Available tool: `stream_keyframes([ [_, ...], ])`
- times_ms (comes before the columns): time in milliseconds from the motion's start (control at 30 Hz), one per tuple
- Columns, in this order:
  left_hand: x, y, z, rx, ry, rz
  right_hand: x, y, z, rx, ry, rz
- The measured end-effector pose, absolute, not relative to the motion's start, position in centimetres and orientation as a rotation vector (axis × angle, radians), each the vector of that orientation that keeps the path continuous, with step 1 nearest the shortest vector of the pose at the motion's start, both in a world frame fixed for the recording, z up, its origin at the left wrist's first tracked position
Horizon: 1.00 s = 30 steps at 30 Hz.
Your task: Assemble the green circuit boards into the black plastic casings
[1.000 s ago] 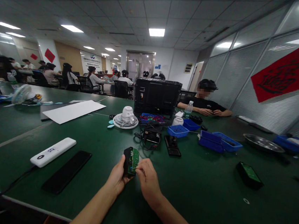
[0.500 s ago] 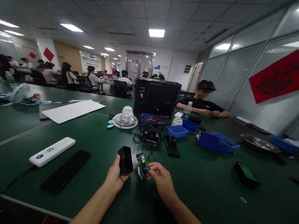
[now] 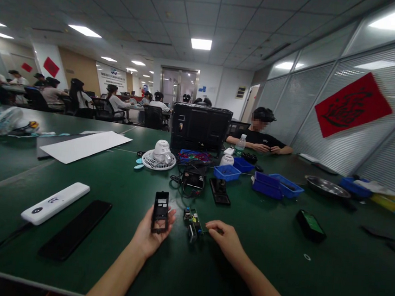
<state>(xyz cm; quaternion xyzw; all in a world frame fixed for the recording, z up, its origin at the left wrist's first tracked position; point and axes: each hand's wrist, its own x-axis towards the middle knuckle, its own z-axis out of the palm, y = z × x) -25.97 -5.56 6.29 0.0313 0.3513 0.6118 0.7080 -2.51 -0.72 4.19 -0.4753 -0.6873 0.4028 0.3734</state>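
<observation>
At a long green table (image 3: 276, 276), the person's left hand (image 3: 147, 237) is curled around a small black plastic shell (image 3: 160, 211), fingers and thumb clamped on its sides, holding it upright with the hollow open face towards them. Just beside it, low over the table, is a small circuit board (image 3: 193, 220) – the right hand (image 3: 227, 238) pinches the board's right edge between thumb and forefinger. To the left lie a white remote (image 3: 54, 201) and a black flat slab (image 3: 75, 227). Further back stand a white desk fan (image 3: 158, 155), blue trays (image 3: 277, 185) and a black computer case (image 3: 199, 127), with another person (image 3: 258, 136) seated beyond.
</observation>
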Motion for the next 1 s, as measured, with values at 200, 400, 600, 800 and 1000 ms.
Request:
stream_keyframes([
  [200,-26.0,-5.6,6.1,0.116,0.766,1.364,-2.1,-0.1,4.0,-1.41,-1.625,1.056],
  [400,-25.9,-5.6,6.2,0.148,0.748,1.343,-5.2,-1.3,4.6,-1.502,-2.006,0.751],
  [600,-25.8,-5.5,6.1,0.16,0.768,1.331,-7.8,-2.4,3.9,-1.623,-2.169,0.307],
  [800,-25.9,-5.5,5.9,0.161,0.768,1.331,-4.8,-0.7,4.6,-1.533,-1.805,0.961],
  [1000,-25.8,-5.4,5.6,0.165,0.768,1.329,0.3,-0.7,5.5,-1.093,-0.955,1.716],
])
